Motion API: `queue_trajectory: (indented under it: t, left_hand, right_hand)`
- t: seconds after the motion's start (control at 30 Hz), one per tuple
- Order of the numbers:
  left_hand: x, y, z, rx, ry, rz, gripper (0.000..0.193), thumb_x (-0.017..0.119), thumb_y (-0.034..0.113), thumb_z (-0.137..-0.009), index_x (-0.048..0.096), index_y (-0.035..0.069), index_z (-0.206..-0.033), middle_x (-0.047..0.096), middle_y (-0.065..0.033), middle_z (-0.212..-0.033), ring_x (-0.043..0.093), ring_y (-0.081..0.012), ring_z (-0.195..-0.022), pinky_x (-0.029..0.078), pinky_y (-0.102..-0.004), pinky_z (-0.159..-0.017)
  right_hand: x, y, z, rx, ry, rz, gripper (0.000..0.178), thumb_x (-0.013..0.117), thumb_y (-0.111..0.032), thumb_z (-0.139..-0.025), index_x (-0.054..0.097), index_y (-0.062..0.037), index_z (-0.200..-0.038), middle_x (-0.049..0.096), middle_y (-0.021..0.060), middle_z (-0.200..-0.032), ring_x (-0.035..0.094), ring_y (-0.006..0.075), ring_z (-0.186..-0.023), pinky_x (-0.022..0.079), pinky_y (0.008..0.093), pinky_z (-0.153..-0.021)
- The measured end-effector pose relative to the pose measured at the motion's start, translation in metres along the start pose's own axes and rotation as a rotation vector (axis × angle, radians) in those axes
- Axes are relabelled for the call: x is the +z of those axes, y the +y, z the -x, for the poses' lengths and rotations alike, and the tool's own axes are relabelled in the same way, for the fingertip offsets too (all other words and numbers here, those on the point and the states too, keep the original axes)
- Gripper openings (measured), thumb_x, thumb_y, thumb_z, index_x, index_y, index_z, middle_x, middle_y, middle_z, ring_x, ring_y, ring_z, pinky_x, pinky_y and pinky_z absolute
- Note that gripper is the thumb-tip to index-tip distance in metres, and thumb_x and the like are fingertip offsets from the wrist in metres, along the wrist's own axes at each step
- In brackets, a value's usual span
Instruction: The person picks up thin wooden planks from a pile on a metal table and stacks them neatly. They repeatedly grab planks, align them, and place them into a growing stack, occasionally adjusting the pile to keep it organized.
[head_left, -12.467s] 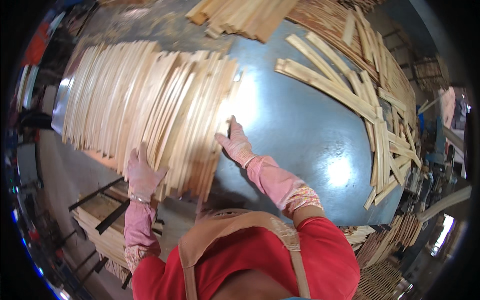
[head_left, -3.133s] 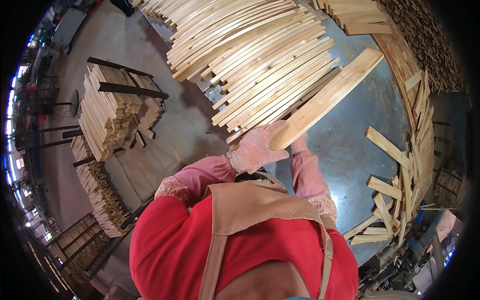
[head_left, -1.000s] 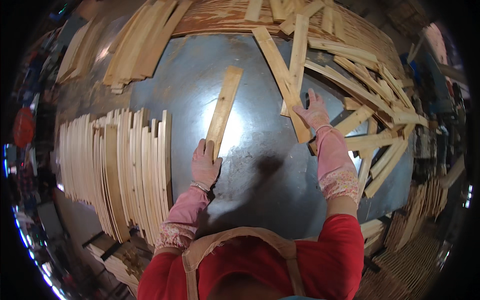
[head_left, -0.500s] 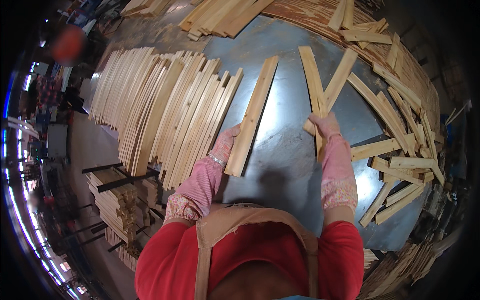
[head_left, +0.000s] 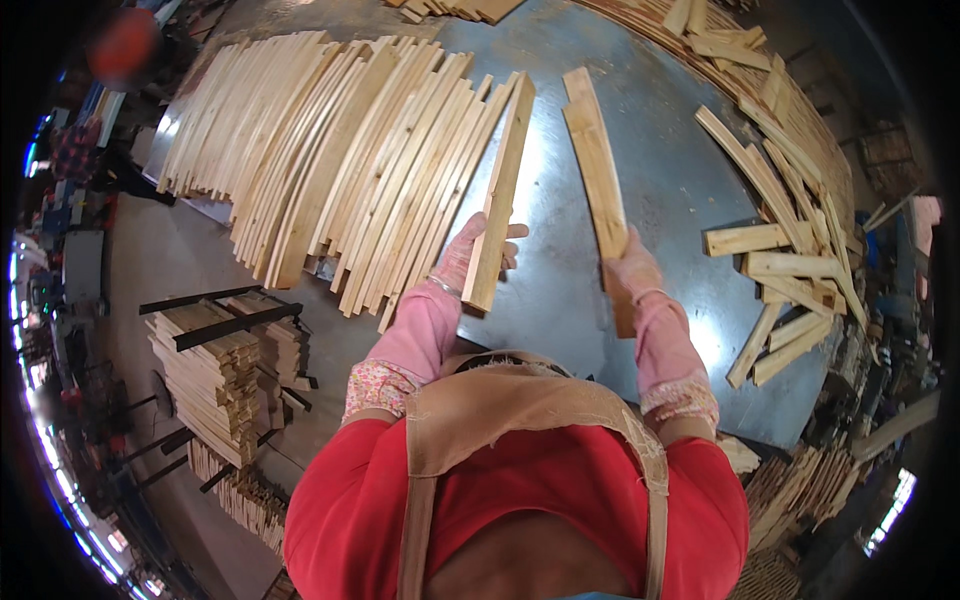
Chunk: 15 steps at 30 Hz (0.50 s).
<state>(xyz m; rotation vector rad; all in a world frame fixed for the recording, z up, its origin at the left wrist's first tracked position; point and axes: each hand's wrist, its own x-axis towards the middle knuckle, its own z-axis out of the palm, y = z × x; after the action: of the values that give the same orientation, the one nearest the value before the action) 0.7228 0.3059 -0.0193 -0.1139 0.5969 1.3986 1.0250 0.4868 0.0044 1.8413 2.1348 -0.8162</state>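
Note:
My left hand (head_left: 466, 258), in a pink glove, grips a pale wooden slat (head_left: 505, 175) near its lower end. The slat is tipped onto its narrow side, and my fingertips show past its right side. Just left of it, a long row of wooden slats (head_left: 350, 150) lies packed side by side, touching or nearly touching the held one. On the right, my right hand (head_left: 637, 268) closes round the near part of wooden boards (head_left: 597, 165); two ends show at the top, one overlapping the other. Their undersides are hidden.
A loose heap of short boards (head_left: 790, 262) lies on the right of the metal tabletop (head_left: 665, 190). More wood pieces (head_left: 465, 8) lie at the far edge. Stacked boards (head_left: 205, 375) rest on a black rack (head_left: 225, 318) at lower left.
The left slat has moved left against the row and turned onto its narrow side. In my right hand, the boards that crossed now lie along each other. The whole view has shifted.

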Motion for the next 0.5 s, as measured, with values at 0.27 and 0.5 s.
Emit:
queue_trajectory:
  t: [0.27,0.5]
  left_hand:
    - [-0.004,-0.040,-0.003,-0.132,0.148,-0.742,0.076,0.078,0.042,-0.095,0.050,0.001,-0.152,0.064,-0.0130,-0.123,0.063,-0.0222,-0.107,0.061,-0.0406,-0.086]
    - [-0.025,-0.054,0.013,-0.089,-0.043,-0.721,0.090,0.084,0.026,-0.084,0.042,-0.001,-0.160,0.066,-0.0119,-0.126,0.064,-0.0209,-0.116,0.055,-0.0366,-0.104]
  right_hand:
    - [0.067,-0.079,0.046,-0.192,-0.056,-0.240,0.087,0.076,-0.049,-0.095,0.047,0.0002,-0.161,0.064,0.0292,-0.149,0.062,0.0439,-0.139,0.048,0.0463,-0.117]
    - [0.101,-0.123,0.011,-0.211,-0.142,-1.016,0.084,0.069,-0.048,-0.104,0.041,0.0030,-0.164,0.061,0.0272,-0.152,0.061,0.0340,-0.138,0.047,0.0402,-0.117]
